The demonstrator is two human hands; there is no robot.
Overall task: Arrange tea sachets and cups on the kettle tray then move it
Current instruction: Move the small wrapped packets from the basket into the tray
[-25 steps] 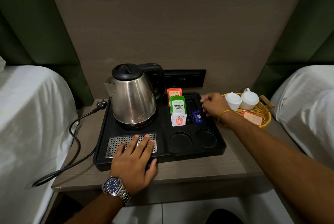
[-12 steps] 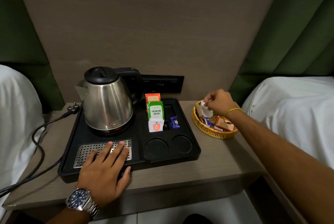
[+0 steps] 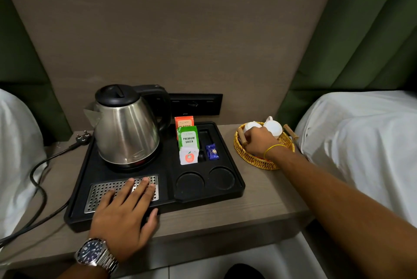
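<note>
A wooden bedside table (image 3: 259,208) fills the lower middle of the frame, with white bedding (image 3: 365,143) at the right edge and more at the left; on it, left of centre, sits the black kettle tray (image 3: 167,197), and in the tray's upper left stands a steel kettle (image 3: 127,130) with a black lid, its black cord (image 3: 38,188) trailing off toward the lower left.

To the right of the tray, apart from it, is a woven yellow basket (image 3: 255,161) holding two white cups (image 3: 274,126) at its far side; the right hand (image 3: 259,141) reaches into this basket with fingers curled down inside it — what they grip, if anything, I cannot tell. The left hand (image 3: 126,208) lies flat and unclenched at the lower centre, fingers spread over the perforated metal drip grate (image 3: 101,193) and the tray's near rim, grasping nothing; a steel wristwatch (image 3: 96,252) shows on that wrist.

In the tray's upper right compartments stand the tea sachets: an orange one (image 3: 184,122) behind, a green one (image 3: 188,137) before it, a white one (image 3: 188,156) in front — and a small blue packet (image 3: 212,152) just to their right; below them two round cup recesses (image 3: 222,178) lie bare.
</note>
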